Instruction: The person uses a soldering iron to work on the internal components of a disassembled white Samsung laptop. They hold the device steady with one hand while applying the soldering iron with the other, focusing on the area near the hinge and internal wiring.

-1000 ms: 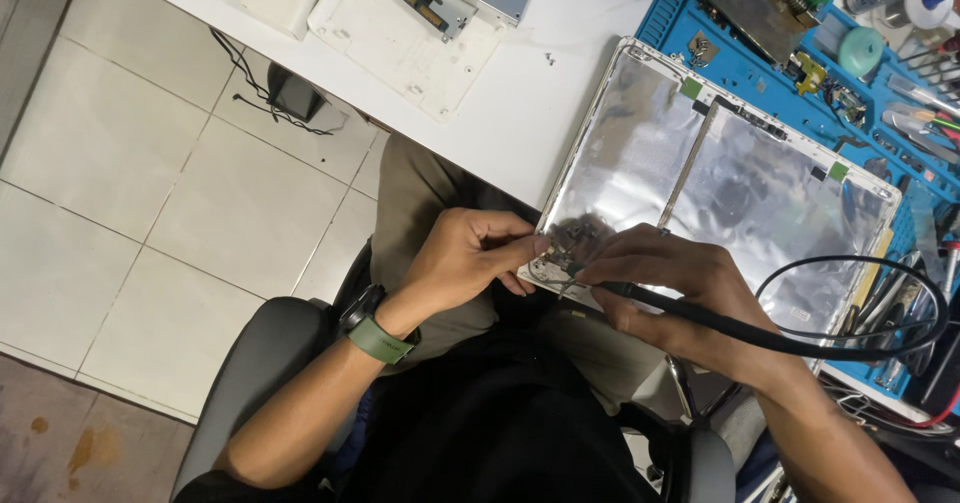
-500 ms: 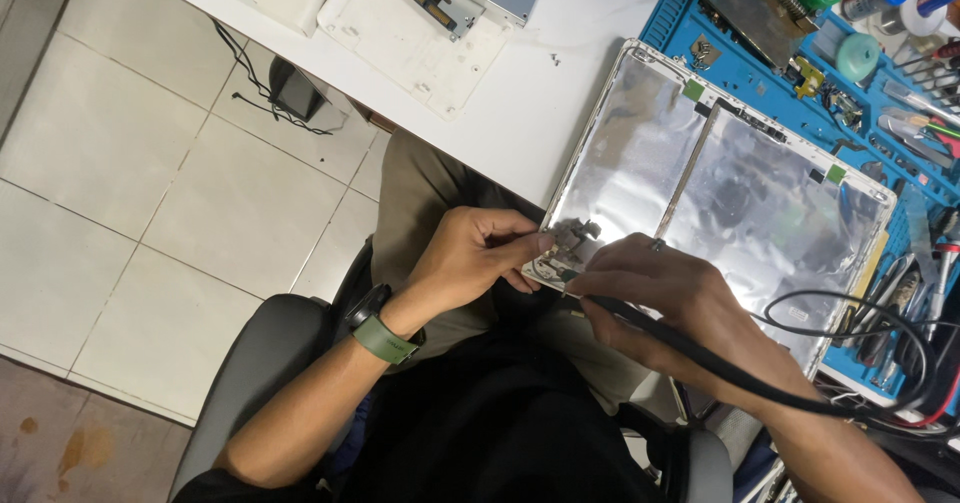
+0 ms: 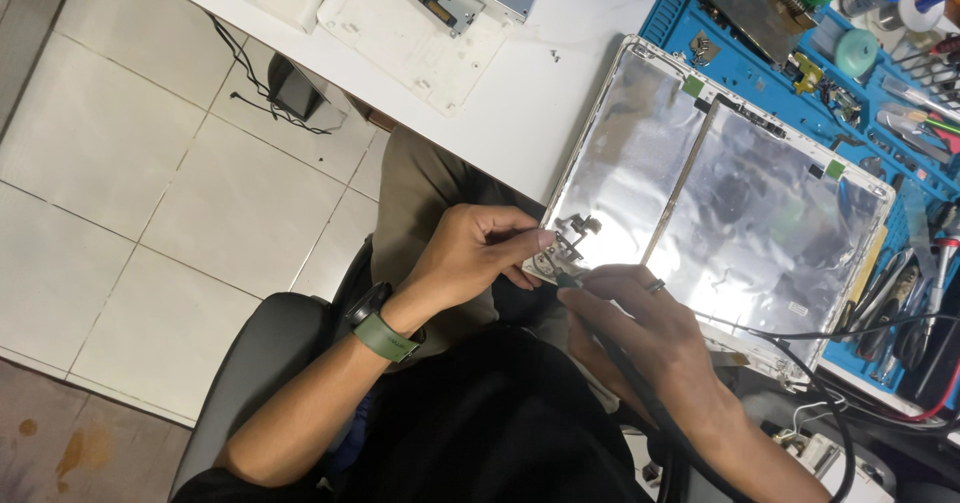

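Your left hand [image 3: 470, 258], watch strap at the wrist, sits at about 9 o'clock from the panel's corner, fingers closed in a pinch on the edge of the panel [image 3: 720, 193] just beside the hinge [image 3: 575, 231]. The panel, a foil-lined laptop lid shell, lies half on the bench [image 3: 540, 73] and half over your lap, its near-left corner hanging past the bench edge.

Your right hand [image 3: 650, 338], at roughly 5 o'clock from the hinge, is wrapped shut around a black corded tool [image 3: 600, 323] whose tip meets the panel right below the hinge, close to your left fingertips. I cannot tell what kind of tip it is.

Risks, as I judge them: the tip works very near your left thumb, so a slip could run it into your fingers. The corner is held up only by your pinch and your knee; press too hard and the panel could tilt or slide off the bench. The foil is thin, and a wandering tip could tear it. The cord [image 3: 850, 333] loops across toward the blue mat [image 3: 760, 83] at 2 o'clock, crowded with small tools; a tug on it could drag something off or jerk your hand.

Compared with half a second ago, your right hand sits lower and further back from the hinge, so the hinge now shows clear. The left hand's pinch looks unchanged.
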